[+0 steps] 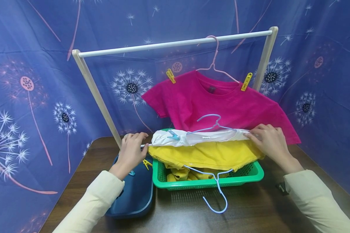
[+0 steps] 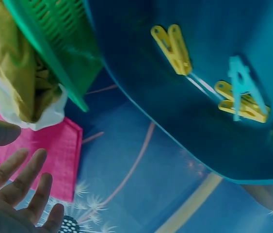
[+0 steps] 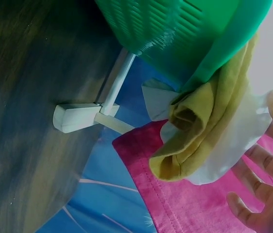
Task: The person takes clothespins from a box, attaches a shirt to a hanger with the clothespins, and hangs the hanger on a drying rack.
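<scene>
A white shirt (image 1: 202, 137) on a light-blue hanger (image 1: 217, 124) lies folded over the green basket (image 1: 208, 185), with a light-blue clothespin (image 1: 173, 135) at its left shoulder. Below it spreads a yellow garment (image 1: 210, 153) with another blue hanger (image 1: 221, 191), its hook pointing toward me. My left hand (image 1: 132, 150) is just beside the white shirt's left end, its fingers spread and holding nothing in the left wrist view. At the right end, my right hand (image 1: 269, 142) has its thumb and fingertips right at the white fabric, the fingers loosely extended.
A magenta T-shirt (image 1: 221, 106) hangs behind on a pink hanger (image 1: 213, 61) with yellow clothespins (image 1: 246, 82), from the rack's white bar (image 1: 151, 46). Left of the basket stands a dark-blue bin (image 1: 134, 197) with several clothespins (image 2: 175, 48) inside. All stand on a wooden table (image 1: 186, 215).
</scene>
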Action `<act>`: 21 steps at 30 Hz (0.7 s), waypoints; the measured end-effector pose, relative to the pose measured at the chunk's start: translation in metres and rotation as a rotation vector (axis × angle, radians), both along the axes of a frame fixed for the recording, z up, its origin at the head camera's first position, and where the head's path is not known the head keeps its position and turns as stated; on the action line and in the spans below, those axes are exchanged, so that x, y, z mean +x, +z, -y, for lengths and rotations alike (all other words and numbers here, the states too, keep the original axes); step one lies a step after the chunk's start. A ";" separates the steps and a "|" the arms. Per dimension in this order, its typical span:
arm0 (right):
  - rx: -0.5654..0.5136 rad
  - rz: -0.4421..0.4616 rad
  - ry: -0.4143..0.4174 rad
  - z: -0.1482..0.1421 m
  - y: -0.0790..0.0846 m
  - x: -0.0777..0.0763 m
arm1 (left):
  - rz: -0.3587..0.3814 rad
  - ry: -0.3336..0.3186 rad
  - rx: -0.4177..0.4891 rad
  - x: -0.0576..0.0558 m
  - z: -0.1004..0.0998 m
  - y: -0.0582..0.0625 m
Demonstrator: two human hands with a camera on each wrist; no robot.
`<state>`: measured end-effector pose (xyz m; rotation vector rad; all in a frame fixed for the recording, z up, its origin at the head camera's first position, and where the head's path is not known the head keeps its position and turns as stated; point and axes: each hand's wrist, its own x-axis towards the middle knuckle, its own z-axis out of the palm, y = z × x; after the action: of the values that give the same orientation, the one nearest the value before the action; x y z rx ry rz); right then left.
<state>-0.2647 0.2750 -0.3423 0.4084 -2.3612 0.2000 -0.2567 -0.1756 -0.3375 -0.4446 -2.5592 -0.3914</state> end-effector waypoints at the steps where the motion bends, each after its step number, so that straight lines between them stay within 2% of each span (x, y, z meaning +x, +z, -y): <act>1: 0.001 0.002 -0.001 0.000 0.000 0.000 | 0.002 0.010 -0.003 0.000 0.002 -0.001; 10: 0.001 0.006 -0.003 0.001 0.000 0.000 | 0.035 0.087 -0.061 -0.001 0.016 -0.016; 21: -0.026 0.043 -0.006 0.001 0.001 0.001 | 0.103 0.110 -0.161 -0.002 0.020 -0.049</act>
<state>-0.2639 0.2742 -0.3411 0.3874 -2.3995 0.2391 -0.2586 -0.1959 -0.3865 -0.3472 -2.7127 -0.1734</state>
